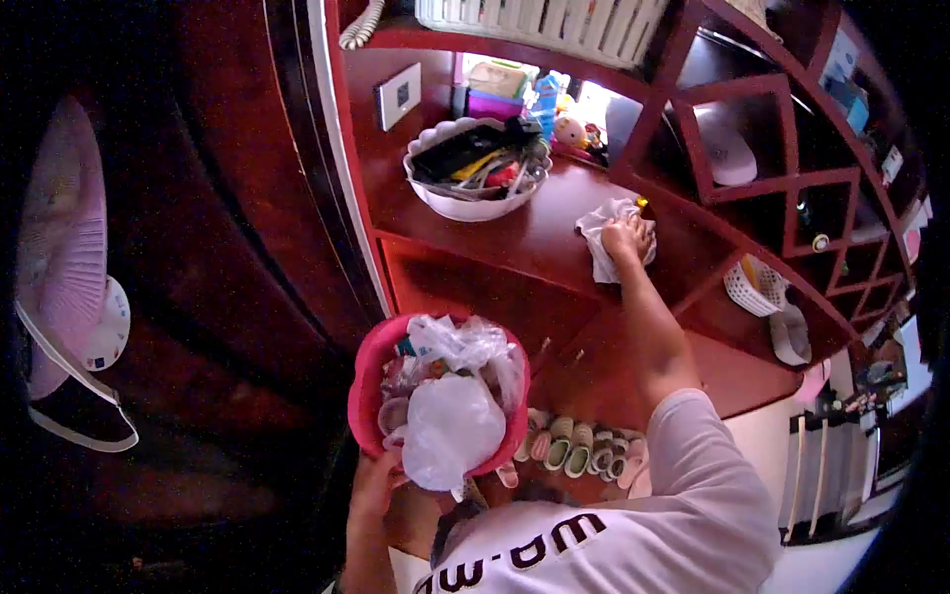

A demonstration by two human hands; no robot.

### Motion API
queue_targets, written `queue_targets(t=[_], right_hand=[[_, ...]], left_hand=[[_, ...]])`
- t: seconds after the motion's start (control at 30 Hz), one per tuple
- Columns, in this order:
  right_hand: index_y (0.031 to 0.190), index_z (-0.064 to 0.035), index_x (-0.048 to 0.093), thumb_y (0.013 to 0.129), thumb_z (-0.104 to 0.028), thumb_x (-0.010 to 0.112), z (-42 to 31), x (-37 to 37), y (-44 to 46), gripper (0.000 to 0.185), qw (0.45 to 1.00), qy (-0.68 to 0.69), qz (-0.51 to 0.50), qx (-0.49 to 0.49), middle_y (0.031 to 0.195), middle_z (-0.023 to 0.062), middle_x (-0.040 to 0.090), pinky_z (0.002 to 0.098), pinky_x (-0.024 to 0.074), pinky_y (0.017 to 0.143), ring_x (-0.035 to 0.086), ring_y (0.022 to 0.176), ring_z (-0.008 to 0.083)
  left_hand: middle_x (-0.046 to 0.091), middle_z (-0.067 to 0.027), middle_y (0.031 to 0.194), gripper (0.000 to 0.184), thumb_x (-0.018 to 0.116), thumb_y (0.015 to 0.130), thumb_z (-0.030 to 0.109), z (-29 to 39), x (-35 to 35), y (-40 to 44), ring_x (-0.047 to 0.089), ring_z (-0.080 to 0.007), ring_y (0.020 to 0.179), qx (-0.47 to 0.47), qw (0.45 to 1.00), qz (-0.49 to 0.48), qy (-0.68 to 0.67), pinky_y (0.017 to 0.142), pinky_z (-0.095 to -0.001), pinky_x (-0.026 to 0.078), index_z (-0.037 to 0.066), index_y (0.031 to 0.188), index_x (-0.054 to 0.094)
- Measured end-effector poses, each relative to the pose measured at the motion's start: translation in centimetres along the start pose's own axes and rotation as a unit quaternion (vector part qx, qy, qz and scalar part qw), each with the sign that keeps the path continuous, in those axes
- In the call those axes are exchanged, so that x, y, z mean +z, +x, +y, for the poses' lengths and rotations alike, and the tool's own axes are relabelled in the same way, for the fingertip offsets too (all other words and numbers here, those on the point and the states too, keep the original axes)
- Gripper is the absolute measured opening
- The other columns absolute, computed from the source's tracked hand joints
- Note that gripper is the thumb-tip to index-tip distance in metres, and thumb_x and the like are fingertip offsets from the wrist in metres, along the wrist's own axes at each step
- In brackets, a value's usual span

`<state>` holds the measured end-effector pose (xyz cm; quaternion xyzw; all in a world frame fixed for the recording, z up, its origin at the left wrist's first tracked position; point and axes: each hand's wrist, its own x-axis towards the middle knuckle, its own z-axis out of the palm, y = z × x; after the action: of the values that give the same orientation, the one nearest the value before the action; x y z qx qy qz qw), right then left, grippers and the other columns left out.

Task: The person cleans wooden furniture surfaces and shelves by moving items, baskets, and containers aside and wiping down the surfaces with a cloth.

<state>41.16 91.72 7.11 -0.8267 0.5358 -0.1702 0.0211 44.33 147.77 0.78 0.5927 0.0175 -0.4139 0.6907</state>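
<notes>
My left hand (380,481) grips the near rim of a pink bin (364,396), its fingers partly hidden by the bin. Crumpled clear plastic bags and a white plastic bag (450,426) fill the bin to the top. On the dark red cabinet top (475,238), my right hand (629,240) is closed on a white cloth (598,223) that lies bunched under the fingers. A small yellow object (642,202) shows at the cloth's far edge. Left of the cloth stands a white scalloped bowl (470,206) holding black, yellow and red items.
Behind the bowl sit colourful boxes (497,84) and a doll (570,131). Diamond-shaped shelves (792,188) rise at right, holding a pale cap (730,158). A white basket (754,287) stands below them. Several shoes (580,450) line the floor. Hats (74,257) hang at left.
</notes>
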Motion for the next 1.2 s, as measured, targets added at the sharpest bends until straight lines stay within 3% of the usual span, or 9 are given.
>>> queue_targets(t=[0.07, 0.17, 0.23, 0.4, 0.5, 0.63, 0.9, 1.0, 1.2], right_hand=[[0.142, -0.0128, 0.03, 0.094, -0.039, 0.029, -4.0, -0.5, 0.1, 0.055, 0.997, -0.016, -0.077, 0.013, 0.15, 0.0146, 0.021, 0.054, -0.0041, 0.11, 0.008, 0.14, 0.0349], [0.135, -0.0044, 0.037, 0.095, -0.036, 0.032, -6.4, 5.1, -2.5, 0.051, 0.956, -0.144, 0.035, -0.252, 0.146, 0.0198, 0.026, 0.0481, 0.0089, 0.112, 0.02, 0.136, 0.0364], [0.133, -0.0065, 0.04, 0.093, -0.033, 0.037, -9.8, -0.7, -9.3, 0.048, 0.939, -0.048, -0.109, -0.324, 0.142, 0.0171, 0.035, 0.047, 0.0218, 0.109, 0.024, 0.135, 0.0332], [0.125, -0.0126, 0.052, 0.092, -0.031, 0.043, -9.2, -2.1, -13.6, 0.039, 0.892, 0.129, 0.052, -0.431, 0.13, 0.009, 0.051, 0.0391, 0.0317, 0.105, 0.045, 0.124, 0.0263], [0.126, -0.0123, 0.05, 0.091, -0.024, 0.048, -2.9, -3.4, -8.4, 0.038, 0.915, 0.099, -0.017, -0.392, 0.129, 0.0116, 0.051, 0.0395, 0.0305, 0.105, 0.045, 0.123, 0.0273], [0.128, -0.0048, 0.048, 0.092, -0.03, 0.038, 3.1, -0.7, -2.3, 0.045, 0.99, -0.035, 0.067, -0.116, 0.134, 0.016, 0.047, 0.0383, 0.0214, 0.11, 0.037, 0.129, 0.0285], [0.135, -0.0048, 0.039, 0.094, -0.033, 0.026, -3.5, -0.9, 0.8, 0.051, 0.989, -0.019, -0.067, -0.131, 0.14, 0.0168, 0.039, 0.0421, 0.0182, 0.111, 0.033, 0.132, 0.0306], [0.125, -0.0094, 0.053, 0.092, -0.031, 0.036, -3.6, -1.8, 2.8, 0.043, 0.971, -0.02, -0.152, -0.186, 0.127, 0.0184, 0.052, 0.042, 0.0337, 0.103, 0.047, 0.122, 0.0274], [0.103, -0.0093, 0.061, 0.087, -0.029, 0.043, -3.2, 3.3, 9.8, 0.031, 0.987, 0.143, -0.021, -0.071, 0.107, 0.017, 0.063, 0.0436, 0.0418, 0.088, 0.058, 0.101, 0.0336]], left_hand=[[0.059, -0.0056, 0.11, 0.053, 0.061, 0.084, 0.03, 0.6, 0.1, -1.5, 0.062, -0.0168, 0.092, 0.01, 1.0, 0.025, -0.008, 0.075, -0.0312, 0.054, 0.008, 0.129, 0.043], [0.058, -0.0067, 0.113, 0.053, 0.056, 0.089, 0.034, -0.7, -1.2, -1.5, 0.061, -0.0176, 0.096, 0.036, 0.998, 0.045, -0.01, 0.078, -0.0305, 0.053, 0.009, 0.133, 0.039], [0.059, -0.0075, 0.111, 0.049, 0.057, 0.085, 0.024, 0.5, -0.3, -1.5, 0.062, -0.0176, 0.092, 0.038, 0.998, 0.034, -0.039, 0.074, -0.0311, 0.054, 0.007, 0.129, 0.042], [0.058, -0.0092, 0.114, 0.048, 0.057, 0.082, 0.015, 1.2, 0.8, 0.4, 0.062, -0.019, 0.094, 0.021, 0.998, -0.001, -0.058, 0.071, -0.033, 0.055, 0.005, 0.127, 0.043], [0.057, -0.0096, 0.115, 0.047, 0.056, 0.084, 0.018, 1.6, 0.9, 0.2, 0.062, -0.0199, 0.096, 0.029, 0.998, -0.017, -0.044, 0.074, -0.0346, 0.055, 0.005, 0.127, 0.044], [0.057, -0.0098, 0.118, 0.057, 0.058, 0.088, 0.036, 0.6, 0.7, 0.0, 0.06, -0.0224, 0.102, 0.037, 0.998, -0.03, -0.03, 0.083, -0.0383, 0.052, 0.002, 0.131, 0.04], [0.057, -0.0083, 0.113, 0.049, 0.053, 0.084, 0.012, 0.0, -0.3, -2.3, 0.061, -0.0189, 0.092, -0.006, 0.998, 0.028, -0.049, 0.072, -0.033, 0.054, 0.005, 0.13, 0.04], [0.06, -0.0074, 0.111, 0.053, 0.059, 0.087, 0.033, 0.1, 0.3, -3.0, 0.061, -0.0202, 0.096, 0.005, 0.999, 0.03, -0.041, 0.08, -0.0345, 0.052, 0.002, 0.127, 0.045], [0.055, -0.0079, 0.12, 0.051, 0.059, 0.088, 0.027, -4.1, -3.5, -0.4, 0.056, -0.0187, 0.106, -0.043, 0.999, 0.025, -0.022, 0.084, -0.0326, 0.051, 0.004, 0.131, 0.043]])
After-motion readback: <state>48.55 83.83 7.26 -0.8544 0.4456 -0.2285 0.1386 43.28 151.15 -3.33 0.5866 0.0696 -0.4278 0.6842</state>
